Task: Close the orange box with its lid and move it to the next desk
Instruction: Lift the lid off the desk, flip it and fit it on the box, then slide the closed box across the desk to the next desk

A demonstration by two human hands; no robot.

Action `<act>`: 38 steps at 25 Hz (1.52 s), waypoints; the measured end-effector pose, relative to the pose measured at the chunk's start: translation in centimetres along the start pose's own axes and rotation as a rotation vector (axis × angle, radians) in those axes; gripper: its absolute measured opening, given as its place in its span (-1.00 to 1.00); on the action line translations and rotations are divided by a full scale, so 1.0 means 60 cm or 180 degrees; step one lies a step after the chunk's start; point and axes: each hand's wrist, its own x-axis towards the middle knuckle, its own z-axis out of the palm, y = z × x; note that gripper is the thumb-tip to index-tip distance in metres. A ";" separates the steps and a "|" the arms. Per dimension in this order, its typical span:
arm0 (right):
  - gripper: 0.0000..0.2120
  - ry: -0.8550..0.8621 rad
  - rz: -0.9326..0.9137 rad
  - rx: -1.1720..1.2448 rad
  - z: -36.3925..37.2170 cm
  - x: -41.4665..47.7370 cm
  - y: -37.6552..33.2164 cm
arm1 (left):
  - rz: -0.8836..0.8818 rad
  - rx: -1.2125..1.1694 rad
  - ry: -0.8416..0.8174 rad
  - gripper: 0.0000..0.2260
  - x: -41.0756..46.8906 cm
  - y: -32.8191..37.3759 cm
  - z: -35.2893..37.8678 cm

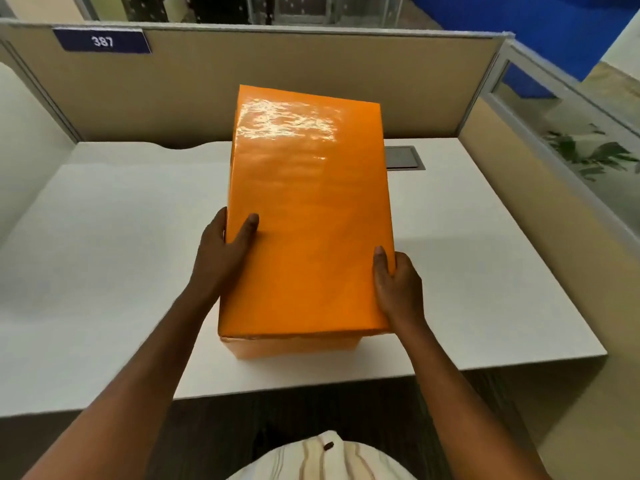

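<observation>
A person stands at a white bench [104,258] inside a beige-walled office cubicle, holding an orange box [298,346] between both hands. The box's glossy orange lid [308,216] is on top and covers it fully, with only a thin strip of the box body showing under the lid's near edge. The left hand [221,251] presses against the lid's left side, thumb lying on the top surface and fingers wrapped out of sight around the edge. The right hand [398,285] clasps the near right corner in the same way, thumb on top. The box is over the middle of the bench near its front edge; whether it rests on the surface or is slightly raised cannot be told. A dark cable hatch [405,158] sits in the bench just behind the box. A blue sign [102,40] reading 387 hangs on the partition.
</observation>
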 end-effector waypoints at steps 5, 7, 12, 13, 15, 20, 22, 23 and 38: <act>-0.60 0.0006 -0.0262 0.0078 0.031 -0.038 0.028 | -0.0181 -0.0126 -0.0035 -0.51 -0.036 -0.072 -0.015; -0.59 0.0032 -0.0330 0.0047 0.044 -0.042 0.032 | -0.0215 -0.0068 0.0073 -0.50 -0.040 -0.089 -0.015; -0.57 0.0137 -0.0361 -0.0082 0.062 -0.037 0.043 | -0.0272 0.0026 0.0329 -0.48 -0.038 -0.111 -0.007; -0.56 0.0157 -0.0342 -0.0098 0.063 -0.036 0.045 | -0.0249 -0.0004 0.0332 -0.48 -0.035 -0.112 -0.005; -0.57 0.0213 -0.0303 -0.0147 0.065 -0.032 0.046 | -0.0200 -0.0057 0.0329 -0.48 -0.028 -0.112 -0.003; -0.58 0.0319 -0.0272 -0.0303 0.075 -0.020 0.042 | -0.0048 -0.0113 0.0335 -0.56 -0.007 -0.107 -0.003; -0.56 0.0358 -0.0216 -0.0404 0.079 -0.013 0.037 | 0.0045 -0.0072 0.0297 -0.60 0.003 -0.105 -0.005; -0.55 0.0381 -0.0199 -0.0466 0.080 -0.009 0.034 | 0.0076 -0.0031 0.0267 -0.61 0.010 -0.105 -0.006; -0.49 0.0427 0.0090 -0.1234 0.105 0.028 0.009 | -0.0020 0.0232 0.0169 -0.58 0.070 -0.129 0.007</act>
